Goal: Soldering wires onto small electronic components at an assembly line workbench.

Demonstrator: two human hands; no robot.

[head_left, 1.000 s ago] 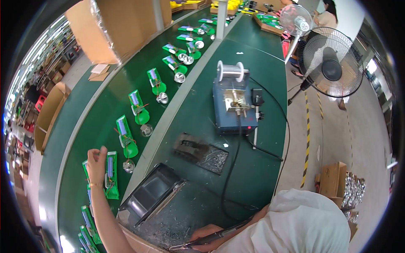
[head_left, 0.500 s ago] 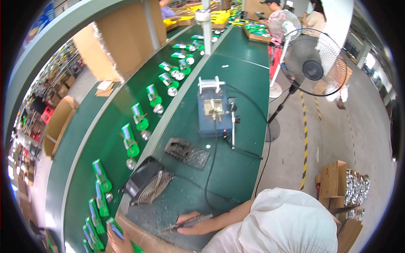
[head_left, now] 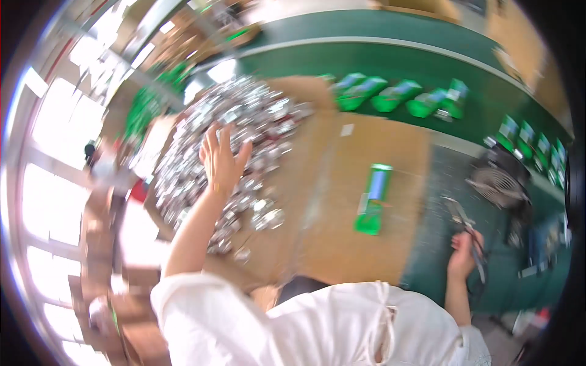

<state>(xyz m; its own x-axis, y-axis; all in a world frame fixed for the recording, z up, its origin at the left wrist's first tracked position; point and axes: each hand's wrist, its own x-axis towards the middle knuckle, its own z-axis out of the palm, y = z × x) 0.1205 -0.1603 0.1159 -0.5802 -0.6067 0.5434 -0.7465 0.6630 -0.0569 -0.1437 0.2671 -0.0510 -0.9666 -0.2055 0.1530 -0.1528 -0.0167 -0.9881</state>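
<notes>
My left hand, fingers spread, reaches over a large heap of small shiny silver parts. Motion blur hides whether it touches any of them, and nothing shows gripped in it. Over at the right, my right hand is closed around a pliers-like metal tool with dark handles, above the green bench surface. Between my hands, one green piece with a light-blue strip and a reddish wire lies on a brown cardboard sheet. Neither hand touches it.
More green pieces lie along the green belt beyond the cardboard. A black fan stands to the right of the tool, with a blue device past it. Brown cartons are at the left.
The view has swung left, bringing the silver heap into sight. My left hand, earlier at a green piece near the cardboard's edge, is now over the heap. My right hand keeps the tool.
</notes>
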